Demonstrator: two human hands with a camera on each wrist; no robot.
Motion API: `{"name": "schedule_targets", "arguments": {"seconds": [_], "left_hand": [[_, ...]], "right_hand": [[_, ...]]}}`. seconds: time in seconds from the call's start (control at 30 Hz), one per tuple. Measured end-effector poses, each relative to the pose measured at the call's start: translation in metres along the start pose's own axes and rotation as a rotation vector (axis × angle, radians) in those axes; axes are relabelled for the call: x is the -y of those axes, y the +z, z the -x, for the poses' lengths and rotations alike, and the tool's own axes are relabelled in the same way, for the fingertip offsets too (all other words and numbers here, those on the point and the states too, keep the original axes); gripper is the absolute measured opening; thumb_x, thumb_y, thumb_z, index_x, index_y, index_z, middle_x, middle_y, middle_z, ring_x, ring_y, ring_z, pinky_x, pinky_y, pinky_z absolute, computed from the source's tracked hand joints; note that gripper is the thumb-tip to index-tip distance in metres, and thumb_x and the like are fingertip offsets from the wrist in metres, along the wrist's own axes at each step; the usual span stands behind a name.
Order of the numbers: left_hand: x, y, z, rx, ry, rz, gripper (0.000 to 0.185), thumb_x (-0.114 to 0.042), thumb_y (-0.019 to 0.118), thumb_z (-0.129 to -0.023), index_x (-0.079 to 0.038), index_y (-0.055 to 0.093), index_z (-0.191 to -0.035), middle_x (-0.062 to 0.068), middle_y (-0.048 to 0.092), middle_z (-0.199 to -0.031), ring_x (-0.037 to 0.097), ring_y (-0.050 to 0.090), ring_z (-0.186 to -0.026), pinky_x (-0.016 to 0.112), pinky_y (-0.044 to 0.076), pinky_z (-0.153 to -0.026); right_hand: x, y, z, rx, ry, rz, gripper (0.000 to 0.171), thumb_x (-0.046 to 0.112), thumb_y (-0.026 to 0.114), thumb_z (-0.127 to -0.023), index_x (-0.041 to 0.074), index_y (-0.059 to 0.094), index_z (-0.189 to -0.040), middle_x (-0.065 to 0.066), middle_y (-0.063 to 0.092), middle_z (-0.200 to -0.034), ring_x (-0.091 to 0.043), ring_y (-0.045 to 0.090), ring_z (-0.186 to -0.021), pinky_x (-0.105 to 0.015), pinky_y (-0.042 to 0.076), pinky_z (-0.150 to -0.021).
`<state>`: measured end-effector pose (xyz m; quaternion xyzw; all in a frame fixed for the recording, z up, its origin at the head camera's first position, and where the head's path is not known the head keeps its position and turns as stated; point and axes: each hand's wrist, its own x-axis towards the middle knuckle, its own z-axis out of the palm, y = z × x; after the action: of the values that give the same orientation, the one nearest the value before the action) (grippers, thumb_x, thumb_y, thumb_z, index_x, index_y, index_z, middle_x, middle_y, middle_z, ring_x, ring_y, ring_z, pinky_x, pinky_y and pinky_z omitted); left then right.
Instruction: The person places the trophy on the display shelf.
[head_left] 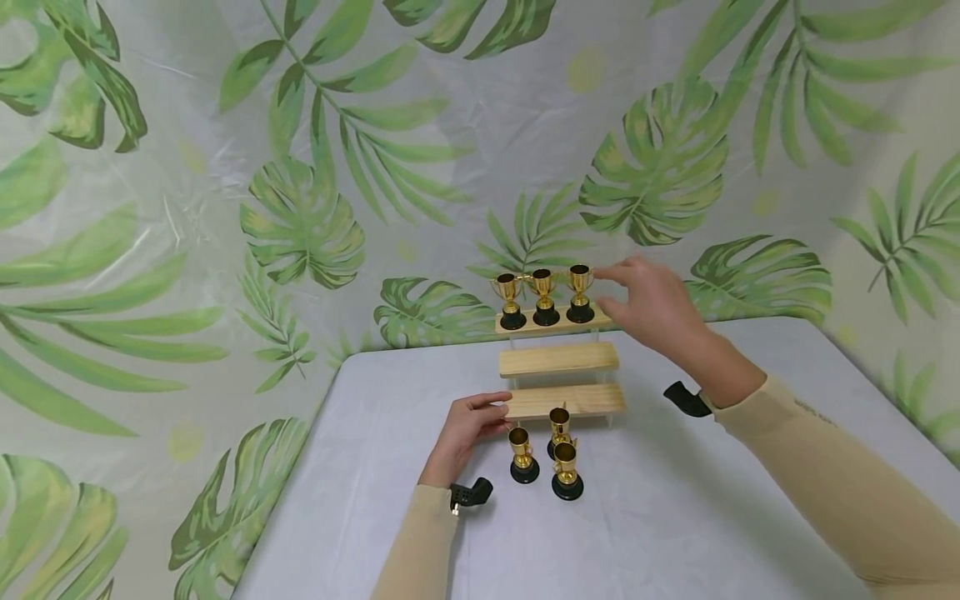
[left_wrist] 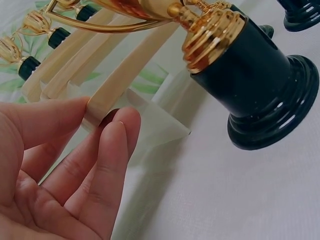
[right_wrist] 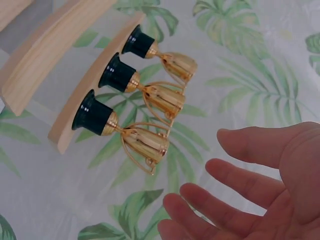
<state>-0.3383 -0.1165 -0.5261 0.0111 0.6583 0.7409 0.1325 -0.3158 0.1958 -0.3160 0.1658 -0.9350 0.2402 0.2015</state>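
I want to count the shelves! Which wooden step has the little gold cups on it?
The top step. Three gold cups stand there in a row; the middle step and bottom step are bare.

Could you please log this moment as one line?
left hand: touching bottom shelf end | right hand: open beside top-shelf trophies | three trophies on table

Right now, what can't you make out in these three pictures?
- Head view: whether the right hand touches the nearest trophy on the top shelf; too small to tell.
- Left wrist view: the closest trophy has its cup cut off by the top edge.
- Right wrist view: the lower shelves are cut off at the top left corner.
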Motion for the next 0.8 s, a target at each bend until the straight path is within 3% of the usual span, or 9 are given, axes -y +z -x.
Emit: {"name": "schedule_targets", "arguments": {"seconds": [0.2, 0.37, 0.6, 0.8], "left_hand": [[0.001, -0.001, -0.001, 0.009, -0.006, 0.002, 0.03, -0.01, 0.079, -0.087, -0.008, 0.076, -0.117, 0.016, 0.073, -0.108, 0.021, 0.074, -0.083, 0.033, 0.06, -0.08], [0.001, -0.002, 0.0, 0.017, 0.008, -0.009, 0.031, -0.011, 0.078, -0.089, -0.007, 0.075, -0.119, 0.016, 0.073, -0.106, 0.02, 0.073, -0.081, 0.032, 0.06, -0.078], [0.001, -0.001, 0.0, 0.021, 0.021, -0.015, 0.033, -0.01, 0.077, -0.09, -0.005, 0.073, -0.122, 0.015, 0.073, -0.104, 0.017, 0.072, -0.079, 0.031, 0.06, -0.075], [0.0, -0.002, 0.0, 0.019, 0.01, -0.016, 0.032, -0.011, 0.078, -0.089, -0.007, 0.074, -0.12, 0.015, 0.073, -0.105, 0.019, 0.073, -0.081, 0.033, 0.06, -0.078]], "right_hand": [[0.0, 0.003, 0.011, 0.014, 0.019, -0.014, 0.041, 0.019, 0.072, -0.095, 0.011, 0.066, -0.134, -0.022, 0.058, -0.132, -0.039, 0.062, -0.105, -0.045, 0.051, -0.058], [-0.003, 0.007, 0.019, -0.001, 0.024, -0.03, 0.04, 0.018, 0.073, -0.093, 0.01, 0.068, -0.132, -0.022, 0.06, -0.129, -0.039, 0.063, -0.104, -0.045, 0.051, -0.059], [-0.006, 0.018, 0.032, -0.021, 0.012, -0.05, 0.039, 0.017, 0.073, -0.093, 0.009, 0.068, -0.131, -0.022, 0.061, -0.126, -0.038, 0.065, -0.099, -0.038, 0.047, -0.05], [-0.005, 0.026, 0.041, -0.018, 0.039, -0.101, 0.04, 0.018, 0.073, -0.094, 0.009, 0.067, -0.132, -0.02, 0.061, -0.129, -0.036, 0.066, -0.099, -0.047, 0.054, -0.064]]}}
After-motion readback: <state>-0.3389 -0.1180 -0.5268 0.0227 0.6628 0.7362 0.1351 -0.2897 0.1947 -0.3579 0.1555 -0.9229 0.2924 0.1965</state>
